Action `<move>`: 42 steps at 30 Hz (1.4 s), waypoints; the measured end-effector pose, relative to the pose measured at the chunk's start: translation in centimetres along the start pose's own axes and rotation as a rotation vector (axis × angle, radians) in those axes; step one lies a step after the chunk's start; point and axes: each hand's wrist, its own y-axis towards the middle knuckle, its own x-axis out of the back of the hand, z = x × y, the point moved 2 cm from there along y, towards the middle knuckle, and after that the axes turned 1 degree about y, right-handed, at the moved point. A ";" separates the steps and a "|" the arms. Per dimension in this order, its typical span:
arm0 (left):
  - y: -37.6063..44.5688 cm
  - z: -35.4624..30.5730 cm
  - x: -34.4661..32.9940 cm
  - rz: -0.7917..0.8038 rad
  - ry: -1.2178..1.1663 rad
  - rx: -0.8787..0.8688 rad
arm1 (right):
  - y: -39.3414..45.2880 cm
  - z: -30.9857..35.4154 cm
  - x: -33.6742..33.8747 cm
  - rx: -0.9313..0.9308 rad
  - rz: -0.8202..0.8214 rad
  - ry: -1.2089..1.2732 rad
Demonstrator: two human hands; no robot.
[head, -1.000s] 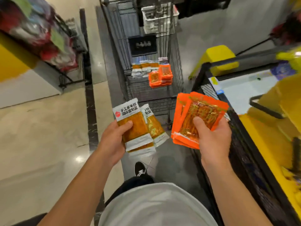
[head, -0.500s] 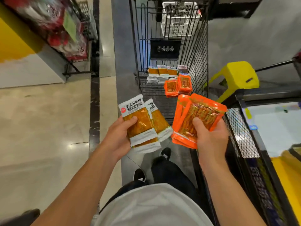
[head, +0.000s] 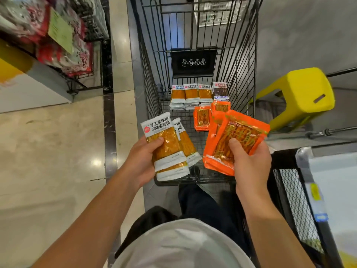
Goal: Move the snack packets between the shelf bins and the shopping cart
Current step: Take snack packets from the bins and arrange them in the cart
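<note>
The shopping cart [head: 195, 113] has drawn closer, now directly ahead of both grips. Left hand [head: 141, 161] clutches yellow-and-white snack packets [head: 168, 144]; right hand [head: 251, 165] clutches orange snack packets [head: 237, 136]—ready, likely, to drop in.

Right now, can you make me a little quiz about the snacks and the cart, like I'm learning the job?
1. True or false: the left hand holds the orange packets.
2. Which stands to the right of the shopping cart? A) a yellow stool B) a blue bucket C) a green chair
3. Fill in: the white-and-yellow packets already in the cart lie at its ____ end, far or near?

Key
1. False: the right hand holds them; the left holds white-and-yellow ones.
2. A
3. Far, in a row, next to one dark packet.
</note>
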 end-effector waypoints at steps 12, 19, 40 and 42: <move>11.6 -3.1 -6.8 0.026 0.131 0.037 | 11.8 0.2 -9.0 0.072 0.098 -0.258; 18.9 -3.0 -7.8 0.084 0.030 0.183 | 15.7 -3.1 -12.8 0.062 -0.030 -0.332; 42.4 -2.9 -11.6 -0.048 0.490 0.108 | 28.6 -9.9 -14.1 -0.071 -0.204 -0.320; 44.9 -3.0 -12.6 -0.086 0.567 0.093 | 29.6 -10.4 -13.8 -0.058 -0.195 -0.310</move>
